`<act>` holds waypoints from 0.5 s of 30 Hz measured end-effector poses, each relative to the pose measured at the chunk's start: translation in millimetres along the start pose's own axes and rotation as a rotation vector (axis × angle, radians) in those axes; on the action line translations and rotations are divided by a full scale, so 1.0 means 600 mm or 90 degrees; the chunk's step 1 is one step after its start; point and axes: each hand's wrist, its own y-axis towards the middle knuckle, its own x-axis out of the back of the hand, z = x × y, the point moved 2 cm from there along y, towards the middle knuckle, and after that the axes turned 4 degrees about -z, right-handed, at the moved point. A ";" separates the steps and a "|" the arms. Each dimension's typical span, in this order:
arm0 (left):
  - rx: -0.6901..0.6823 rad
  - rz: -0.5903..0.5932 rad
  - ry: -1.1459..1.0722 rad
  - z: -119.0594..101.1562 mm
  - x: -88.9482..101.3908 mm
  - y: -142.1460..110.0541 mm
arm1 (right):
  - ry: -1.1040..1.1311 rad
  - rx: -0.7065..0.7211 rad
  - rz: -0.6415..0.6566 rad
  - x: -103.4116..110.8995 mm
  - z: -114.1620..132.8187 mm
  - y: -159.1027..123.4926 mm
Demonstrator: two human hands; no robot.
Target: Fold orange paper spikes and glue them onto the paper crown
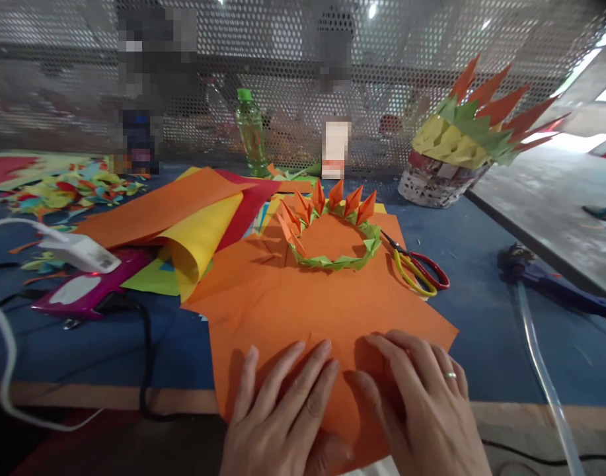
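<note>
A large sheet of orange paper [327, 301] lies over the front of the table and past its edge. My left hand [287, 410] rests on it, fingers stretched out and spread. On its right side, my right hand [421, 393] touches the same paper with its fingers slightly bent and the thumb apart; a ring is on one finger. Whether a small piece lies under the right fingertips is hidden. Beyond both hands sits a folded paper ring [340, 263], green with orange points standing along its far and left side. Scissors [421, 271] with red and yellow handles lie beside it.
Coloured sheets [203, 244] overlap at the left, near a purple power strip [87, 287] with a white charger [82, 248]. Paper scraps [69, 188] lie behind. Toward the back stand a green bottle [250, 132] and a folded-paper basket [431, 175]. A glue gun [555, 281] lies right.
</note>
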 end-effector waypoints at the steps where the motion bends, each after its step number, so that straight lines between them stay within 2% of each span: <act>1: -0.005 0.003 0.000 0.001 0.001 0.000 | 0.007 0.005 0.002 0.000 -0.001 0.001; 5: -0.032 -0.021 -0.021 0.005 0.012 -0.001 | 0.026 0.005 0.011 0.000 -0.007 0.001; 11: 0.061 -0.080 -0.072 0.017 0.031 0.002 | 0.065 -0.005 -0.005 -0.001 0.000 0.010; 15: 0.074 -0.139 -0.068 0.035 0.032 0.016 | 0.118 0.003 0.007 -0.001 0.007 0.018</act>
